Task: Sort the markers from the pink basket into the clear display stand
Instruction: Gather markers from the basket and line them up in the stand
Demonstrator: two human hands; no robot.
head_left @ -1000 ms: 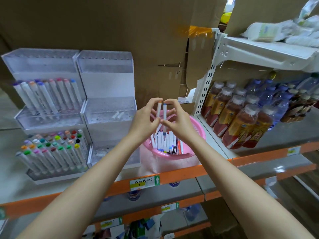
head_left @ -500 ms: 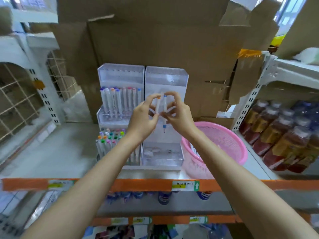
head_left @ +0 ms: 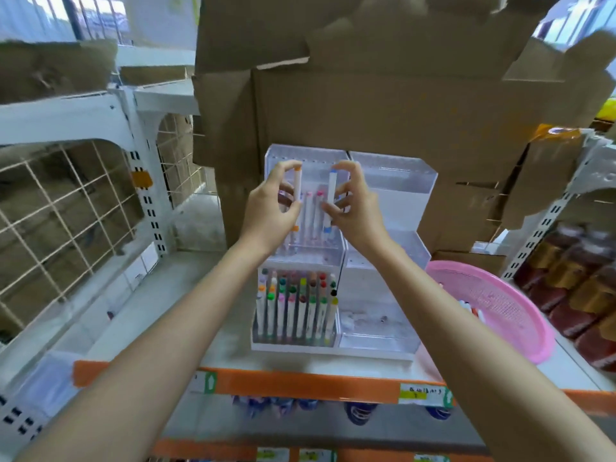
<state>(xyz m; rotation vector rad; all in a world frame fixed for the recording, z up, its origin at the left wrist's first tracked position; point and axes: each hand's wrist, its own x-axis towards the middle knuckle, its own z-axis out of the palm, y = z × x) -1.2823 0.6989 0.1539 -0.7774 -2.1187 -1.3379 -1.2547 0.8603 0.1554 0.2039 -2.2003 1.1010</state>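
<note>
The left hand (head_left: 266, 208) pinches an upright white orange-capped marker (head_left: 296, 195), and the right hand (head_left: 353, 208) a white blue-capped marker (head_left: 330, 198), both seemingly before the upper tier of the clear tiered display stand (head_left: 393, 181). A round pink plastic basket (head_left: 520, 315) sits just beside it.

Bright, even daylight from upper windows; soft blur, wide-angle bending at edges.

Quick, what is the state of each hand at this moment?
The left hand holds the orange-capped marker.
The right hand holds the blue-capped marker.
</note>
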